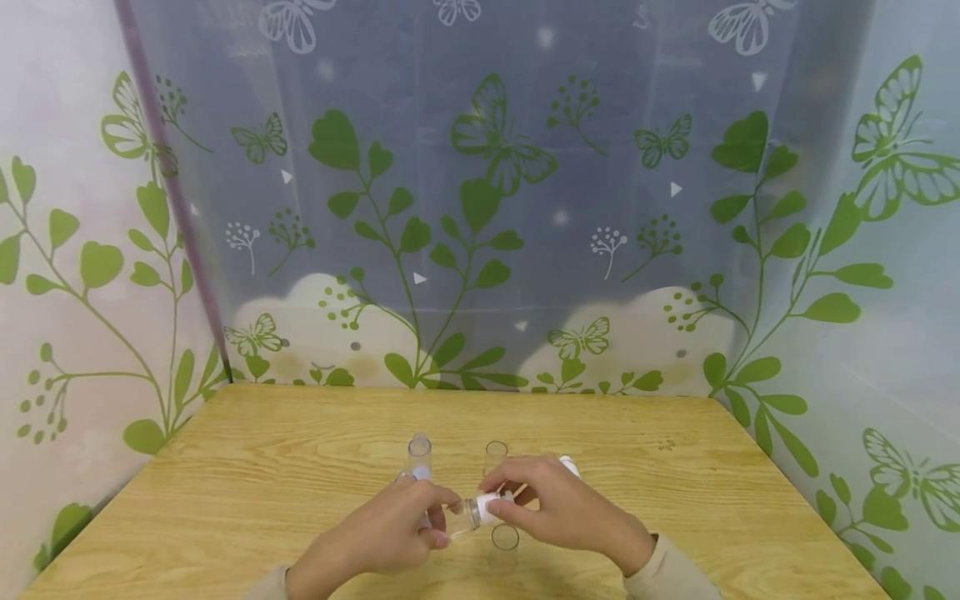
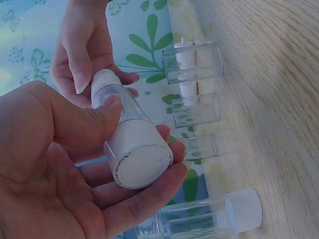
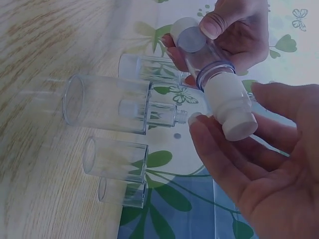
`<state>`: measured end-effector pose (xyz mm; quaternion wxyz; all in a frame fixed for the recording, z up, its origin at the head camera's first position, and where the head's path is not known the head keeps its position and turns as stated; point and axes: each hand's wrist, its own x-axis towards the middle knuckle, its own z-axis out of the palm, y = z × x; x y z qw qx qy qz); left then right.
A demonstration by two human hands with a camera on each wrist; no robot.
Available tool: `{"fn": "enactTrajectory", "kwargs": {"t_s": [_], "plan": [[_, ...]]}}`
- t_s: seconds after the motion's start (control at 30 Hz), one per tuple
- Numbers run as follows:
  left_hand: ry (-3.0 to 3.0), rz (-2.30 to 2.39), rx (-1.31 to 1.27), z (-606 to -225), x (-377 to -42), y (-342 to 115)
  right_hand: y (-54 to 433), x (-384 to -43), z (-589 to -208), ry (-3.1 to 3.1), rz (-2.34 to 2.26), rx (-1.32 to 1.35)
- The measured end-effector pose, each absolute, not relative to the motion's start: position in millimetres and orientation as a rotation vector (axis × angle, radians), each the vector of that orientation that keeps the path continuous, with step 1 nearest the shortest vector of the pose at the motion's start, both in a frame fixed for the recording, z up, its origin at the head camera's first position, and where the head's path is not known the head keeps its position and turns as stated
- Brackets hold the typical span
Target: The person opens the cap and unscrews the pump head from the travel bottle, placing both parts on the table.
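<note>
Both hands hold a clear bottle [image 1: 463, 517] tilted on its side above the table. My left hand [image 1: 382, 525] grips its body and white base [image 2: 139, 159], thumb on the near side and fingers underneath. Around the white pump top [image 3: 229, 99] curl the thumb and fingers of my right hand [image 1: 562, 504], with the thumb tip right at its edge. A clear rim shows where the white top meets the bottle.
On the wooden table [image 1: 300, 442] stand several clear cylindrical covers [image 3: 114, 157]. A clear bottle with a white base [image 2: 242, 211] is near the left hand, and a smaller threaded-neck bottle [image 3: 158, 113] stands behind a cover. White pump parts [image 2: 187, 55] show beyond the covers.
</note>
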<state>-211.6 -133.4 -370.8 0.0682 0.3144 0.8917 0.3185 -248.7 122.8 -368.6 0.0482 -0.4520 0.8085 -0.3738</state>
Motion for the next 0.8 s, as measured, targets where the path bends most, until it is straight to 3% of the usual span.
{"fn": "enactTrajectory", "kwargs": {"t_s": [0.8], "plan": [[2.713,0.924,0.986,-371.9,-212.3,-133.6,118.6,-246.9,-374.0,2.516,-1.134,-1.463]]}}
